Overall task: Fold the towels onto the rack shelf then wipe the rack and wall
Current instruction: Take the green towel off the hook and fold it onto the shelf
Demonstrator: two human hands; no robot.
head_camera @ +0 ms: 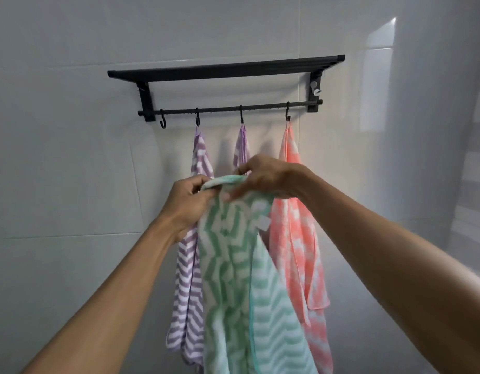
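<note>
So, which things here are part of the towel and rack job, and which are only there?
Part of the job:
- green towel, held by left hand and right hand
- two purple towels on hooks
- pink towel on a hook
- black rack
- wall

Only there:
- empty hook
- silver knob

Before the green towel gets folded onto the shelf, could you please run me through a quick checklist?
1. Green towel off its hook: ok, the leftmost hook is bare.
2. Left hand and right hand both grip its top edge: ok.
3. Rack shelf free for it: cannot tell, the top is seen edge-on.
4. Other towels secure: ok, two purple towels and the pink towel hang from hooks.
5. Towel spread flat: not ok, bunched.
</note>
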